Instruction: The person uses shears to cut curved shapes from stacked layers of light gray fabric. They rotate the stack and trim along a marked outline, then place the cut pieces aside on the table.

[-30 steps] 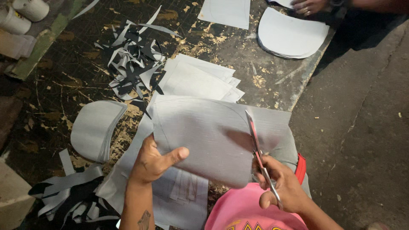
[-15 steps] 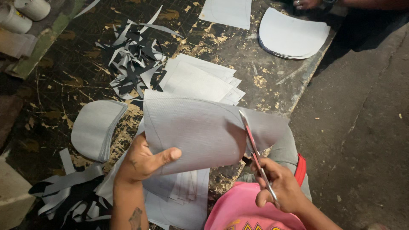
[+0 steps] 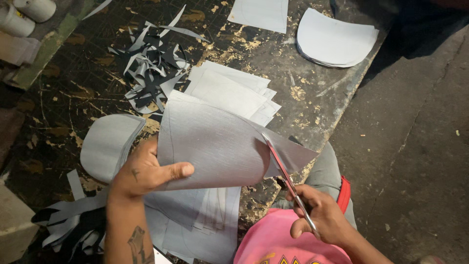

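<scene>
Scarred and paint-flecked, the dark table [image 3: 312,105] carries cut stacks and black scraps [image 3: 149,73] beside a concrete floor. His left hand [image 3: 146,171] pinches the grey sheet [image 3: 215,142] taut over the edge; the right hand [image 3: 320,217] grips scissors [image 3: 286,178], blades biting the sheet's edge. Steady tension looks key.

At centre frame, a curved sheet [image 3: 220,146] is sitting between the left hand [image 3: 146,171] at lower left and the scissors [image 3: 288,183] in the right hand [image 3: 322,217] at lower right. A stack of sheets [image 3: 229,90] is lying behind it on the table [image 3: 303,107], scraps [image 3: 151,68] piling at upper left, rounded pieces [image 3: 337,41] resting at upper right.
</scene>
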